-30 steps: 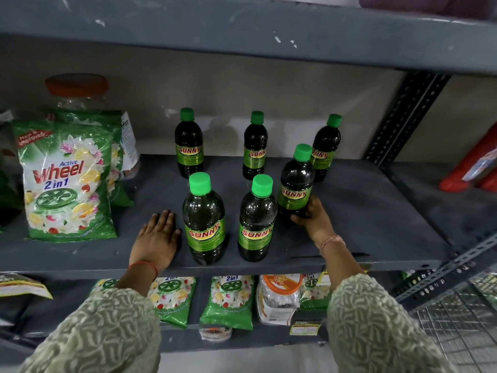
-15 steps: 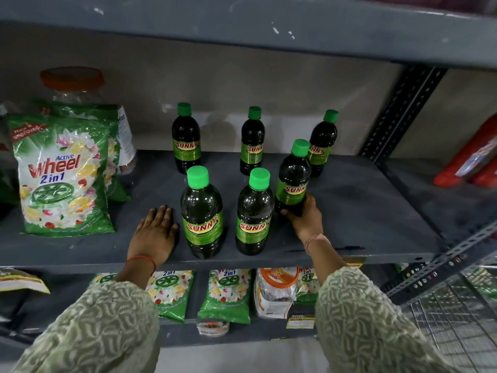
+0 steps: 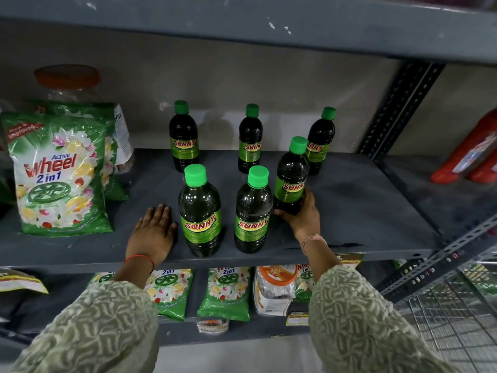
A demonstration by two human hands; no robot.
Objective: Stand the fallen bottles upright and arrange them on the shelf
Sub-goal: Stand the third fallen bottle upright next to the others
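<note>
Six Sunny bottles on the grey shelf (image 3: 349, 200), all upright with green caps and dark liquid filling them nearly to the neck. Back row along the rear edge: back-left bottle (image 3: 183, 137), back-middle bottle (image 3: 250, 138) and back-right bottle (image 3: 320, 141). Front row near the front edge: front-left bottle (image 3: 200, 211) and front-middle bottle (image 3: 252, 210), standing just beside each other without touching, as far as I can tell.

The sixth bottle (image 3: 291, 176) sits a bit further back than those two, toward the right, and it partly hides the back-right one. My right hand (image 3: 302, 214) is wrapped around its lower part, fingers curled round the base, so that one's properly gripped and looks slightly tilted.

My left hand (image 3: 153, 230) is lying flat, palm down, on the shelf near the front edge, just left of the front-left bottle, fingers spread and gripping nothing.

Over at the left end of the shelf there's a Wheel detergent pack (image 3: 57, 176) standing up, another green pack behind it, and a clear jar with an orange lid (image 3: 67, 79) at the back. More green packs (image 3: 226, 294) lie on the shelf below. Some red containers (image 3: 468, 154) sit on the next bay to the right, past the slotted upright (image 3: 398, 109).

Both my forearms reach up from below in patterned sleeves, wrists bent over the front edge.
</note>
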